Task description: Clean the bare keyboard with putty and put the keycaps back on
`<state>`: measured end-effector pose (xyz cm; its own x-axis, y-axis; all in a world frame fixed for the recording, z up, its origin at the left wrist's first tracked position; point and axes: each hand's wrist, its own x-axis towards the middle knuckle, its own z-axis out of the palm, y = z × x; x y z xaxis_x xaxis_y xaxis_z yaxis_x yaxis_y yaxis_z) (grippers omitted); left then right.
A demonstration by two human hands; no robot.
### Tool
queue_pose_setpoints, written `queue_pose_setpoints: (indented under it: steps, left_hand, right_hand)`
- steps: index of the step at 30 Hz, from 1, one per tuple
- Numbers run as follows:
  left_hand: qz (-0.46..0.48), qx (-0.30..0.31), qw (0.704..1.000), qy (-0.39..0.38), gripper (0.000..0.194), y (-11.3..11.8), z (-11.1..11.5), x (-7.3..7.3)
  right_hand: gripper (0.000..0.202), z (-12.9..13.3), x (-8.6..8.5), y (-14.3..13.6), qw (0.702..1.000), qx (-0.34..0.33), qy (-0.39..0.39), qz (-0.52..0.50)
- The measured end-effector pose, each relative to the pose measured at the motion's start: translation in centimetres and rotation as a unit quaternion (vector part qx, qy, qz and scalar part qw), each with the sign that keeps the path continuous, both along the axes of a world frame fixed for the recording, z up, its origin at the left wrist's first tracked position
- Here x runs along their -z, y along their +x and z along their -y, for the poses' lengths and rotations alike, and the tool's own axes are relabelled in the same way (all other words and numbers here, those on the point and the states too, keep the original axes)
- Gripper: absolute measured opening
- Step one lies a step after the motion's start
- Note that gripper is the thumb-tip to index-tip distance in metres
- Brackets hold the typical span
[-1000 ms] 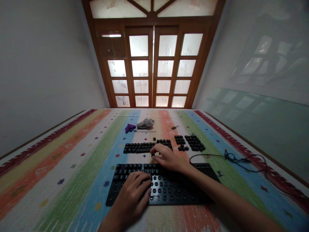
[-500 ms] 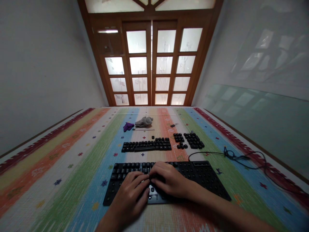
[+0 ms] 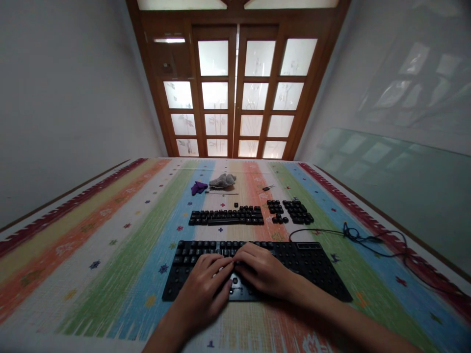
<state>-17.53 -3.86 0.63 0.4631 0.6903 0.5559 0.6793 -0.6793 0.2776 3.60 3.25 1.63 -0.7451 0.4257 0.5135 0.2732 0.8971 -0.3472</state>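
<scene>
A black keyboard lies near the front of the table, with keycaps on its upper left rows and bare switches on the right and lower left. Over its middle, my left hand bends its fingers inward, fingertips close to those of my right hand. Both hands pinch at one spot on the keyboard; whatever is between the fingertips is too small and hidden to name. Behind the keyboard sit loose black keycaps in rows, with more keycaps grouped to the right.
A grey cloth and a purple cloth lie farther back beside a thin rod. A small tool with wire ends rests right of them. The keyboard's black cable coils at the right. One single keycap stands apart.
The view has shifted slightly, so the table items appear a little higher and farther right. Both hands stay together over the middle of the keyboard, with only small finger movement.
</scene>
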Motion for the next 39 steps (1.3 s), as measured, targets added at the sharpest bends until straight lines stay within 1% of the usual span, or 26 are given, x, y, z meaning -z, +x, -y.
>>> queue_pose_setpoints:
  steps: [7,13,19,24,29,33,39]
  left_hand:
    - [-0.010,-0.013,1.000,-0.006,0.033,0.4,0.0,-0.3]
    - [-0.025,-0.004,1.000,0.000,0.035,0.4,0.0,-0.3]
    - [-0.022,-0.007,1.000,0.014,0.037,0.4,-0.1,-0.3]
    - [-0.017,-0.006,1.000,0.017,0.037,0.4,-0.1,-0.3]
    - [-0.008,-0.009,1.000,0.019,0.033,0.2,-0.1,-0.2]
    - [-0.013,-0.011,1.000,0.018,0.034,0.2,-0.1,-0.2]
    - [-0.007,-0.007,1.000,0.020,0.035,0.2,-0.2,-0.1]
  right_hand:
    - [0.016,0.2,0.6,-0.2,1.000,0.017,0.018,-0.010]
    - [0.023,0.1,1.2,-0.4,0.995,0.029,0.097,0.005]
    - [0.017,0.5,0.9,-0.5,0.996,0.063,0.052,0.024]
    - [0.012,0.5,0.8,-0.8,0.997,0.069,0.017,0.015]
    - [0.012,0.5,0.6,-0.9,0.997,0.070,-0.002,0.019]
    - [0.013,0.3,0.6,-0.7,0.998,0.060,0.012,0.033]
    - [0.019,0.2,1.3,-0.6,0.994,0.051,0.076,0.055]
